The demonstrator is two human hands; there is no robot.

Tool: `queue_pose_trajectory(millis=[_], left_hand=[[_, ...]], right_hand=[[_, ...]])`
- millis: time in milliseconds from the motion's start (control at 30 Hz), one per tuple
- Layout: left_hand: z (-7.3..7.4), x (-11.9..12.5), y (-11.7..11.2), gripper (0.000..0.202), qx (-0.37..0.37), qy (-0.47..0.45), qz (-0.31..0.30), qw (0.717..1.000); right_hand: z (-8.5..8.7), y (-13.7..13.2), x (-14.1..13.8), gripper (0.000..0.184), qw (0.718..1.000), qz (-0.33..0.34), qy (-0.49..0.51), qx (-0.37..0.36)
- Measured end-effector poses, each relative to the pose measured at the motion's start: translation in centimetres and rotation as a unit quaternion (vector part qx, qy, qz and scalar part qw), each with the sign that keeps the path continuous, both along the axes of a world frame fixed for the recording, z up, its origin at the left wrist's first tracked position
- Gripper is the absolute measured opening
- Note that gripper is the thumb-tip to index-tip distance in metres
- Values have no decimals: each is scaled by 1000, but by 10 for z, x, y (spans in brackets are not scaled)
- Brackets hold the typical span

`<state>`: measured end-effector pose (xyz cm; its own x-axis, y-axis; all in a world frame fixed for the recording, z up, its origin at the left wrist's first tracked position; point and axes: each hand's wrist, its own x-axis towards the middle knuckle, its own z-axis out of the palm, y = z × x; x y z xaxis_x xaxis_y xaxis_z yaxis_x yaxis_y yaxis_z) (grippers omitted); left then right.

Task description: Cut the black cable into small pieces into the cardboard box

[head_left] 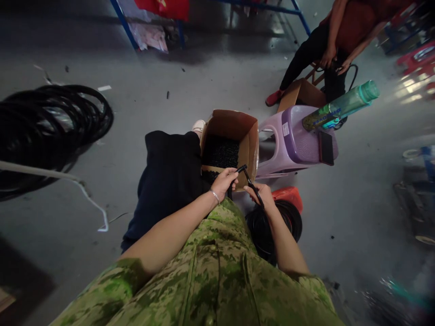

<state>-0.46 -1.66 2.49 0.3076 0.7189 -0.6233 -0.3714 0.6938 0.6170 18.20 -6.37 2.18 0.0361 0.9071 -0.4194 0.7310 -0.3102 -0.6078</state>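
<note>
My left hand (223,181) is closed, its fingers pinching the tip of a thin black cable (249,182) just in front of a cardboard box (249,136). My right hand (263,194) is closed round the same cable lower down. The cable runs from my right hand to a black coil (288,222) by my right side. Inside the box lies a heap of small black parts (220,151). A bracelet sits on my left wrist.
A purple plastic stool (295,140) stands right of the box with a green bottle (343,106) lying on it. A large coil of black cable (50,122) lies at the left. Another person (340,40) sits at the back right.
</note>
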Motion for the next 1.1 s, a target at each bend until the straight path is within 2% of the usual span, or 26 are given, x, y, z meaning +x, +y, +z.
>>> queue_pose_trajectory(millis=[267, 400, 633, 800, 967, 1033, 1100], left_hand=[[-1, 0, 3, 24, 43, 85, 96, 991], [1, 1, 4, 18, 48, 107, 115, 986], [2, 2, 5, 16, 46, 119, 109, 986], [1, 2, 6, 14, 34, 129, 103, 986], [1, 3, 5, 17, 49, 100, 40, 993], [2, 3, 4, 18, 74, 94, 11, 993], [1, 3, 2, 21, 100, 114, 1, 989]], right_hand=[[-3, 6, -21, 55, 999, 20, -36, 8], [0, 8, -26, 53, 999, 26, -42, -7], [7, 7, -17, 50, 999, 41, -27, -22], [9, 2, -15, 51, 1000, 10, -1, -20], [8, 1, -27, 54, 998, -24, 47, -22], [7, 4, -34, 56, 1000, -13, 10, 3], [8, 7, -41, 59, 997, 7, -71, 31]])
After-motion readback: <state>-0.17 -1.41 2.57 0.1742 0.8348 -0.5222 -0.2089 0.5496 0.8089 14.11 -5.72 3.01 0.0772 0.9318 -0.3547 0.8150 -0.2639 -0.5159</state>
